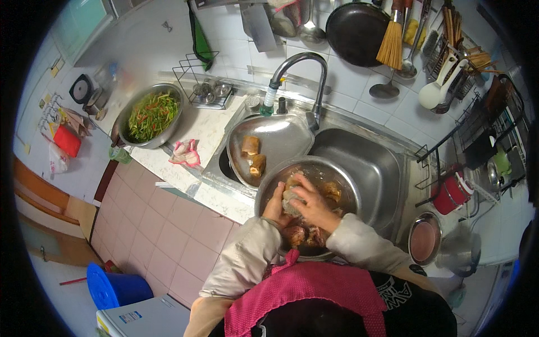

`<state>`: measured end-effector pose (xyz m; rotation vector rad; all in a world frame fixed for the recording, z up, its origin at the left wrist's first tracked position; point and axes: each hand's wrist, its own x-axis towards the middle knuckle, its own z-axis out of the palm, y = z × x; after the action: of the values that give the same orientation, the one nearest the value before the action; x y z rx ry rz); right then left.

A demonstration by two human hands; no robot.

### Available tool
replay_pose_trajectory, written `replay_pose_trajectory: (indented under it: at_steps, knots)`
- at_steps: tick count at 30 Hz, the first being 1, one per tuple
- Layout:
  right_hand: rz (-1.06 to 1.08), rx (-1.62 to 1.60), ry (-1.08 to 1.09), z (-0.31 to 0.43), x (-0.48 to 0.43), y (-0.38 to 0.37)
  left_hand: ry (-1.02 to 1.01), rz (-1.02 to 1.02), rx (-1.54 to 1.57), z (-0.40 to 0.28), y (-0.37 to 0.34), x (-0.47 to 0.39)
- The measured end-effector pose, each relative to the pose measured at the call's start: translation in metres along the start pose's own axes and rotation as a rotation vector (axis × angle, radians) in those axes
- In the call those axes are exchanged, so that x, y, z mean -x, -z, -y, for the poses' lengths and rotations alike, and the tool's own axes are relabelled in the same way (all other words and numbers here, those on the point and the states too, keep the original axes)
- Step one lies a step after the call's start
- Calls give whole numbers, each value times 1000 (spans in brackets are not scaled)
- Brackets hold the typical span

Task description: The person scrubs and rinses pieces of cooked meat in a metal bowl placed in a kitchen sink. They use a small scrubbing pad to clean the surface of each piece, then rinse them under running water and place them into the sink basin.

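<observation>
Over a large steel bowl (pixel 266 185), my left hand (pixel 276 205) cups a tan piece of meat (pixel 292 182), partly hidden by fingers. My right hand (pixel 315 206), slightly blurred, presses a greyish mesh scrubbing pad (pixel 291 205) between the two palms. Cloudy liquid and more chunks of skin-on meat (pixel 294 236) lie in the bowl, with a browned piece (pixel 332 191) beyond my right fingers. Left of the bowl, a perforated steel drain basket (pixel 286 130) sits over one sink basin and carries two browned cut pieces (pixel 251 145) with bone showing.
The bowl overlaps the right sink basin (pixel 358 151); a curved faucet (pixel 324 84) arches behind. A steel basin of cut green vegetables (pixel 153 116) and a pink-edged cloth (pixel 185 152) sit on the left counter. A frying pan (pixel 358 33) and utensils hang above. At right stand a wire rack (pixel 438 168) and a pot (pixel 461 248).
</observation>
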<state>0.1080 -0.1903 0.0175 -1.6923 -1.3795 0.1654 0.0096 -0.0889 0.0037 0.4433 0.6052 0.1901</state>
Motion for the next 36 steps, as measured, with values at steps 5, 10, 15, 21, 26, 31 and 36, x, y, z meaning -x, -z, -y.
replay_pose_trajectory:
  at_steps: [5, 10, 15, 21, 26, 31, 36]
  knots:
    - [-33, -341, -372, -29, -16, -11, 27, -8, -61, 20, -18, 5]
    - [11, -82, -237, 7, 1, -18, -137, -193, 124, 27, -19, -4]
    - [-27, -89, -224, 2, 20, -28, -124, -132, 78, 36, 4, -14]
    - [-3, -123, -382, -7, 7, -15, -124, -113, 19, 36, -9, -10]
    - [-78, -106, -197, 18, 24, -19, -68, -109, -142, 28, 24, -23]
    - [-222, -622, -764, -34, 11, 16, -4, 328, -273, 2, -17, 18]
    - [-449, -961, -922, -33, 18, 55, -636, 227, -1038, -36, -4, 0]
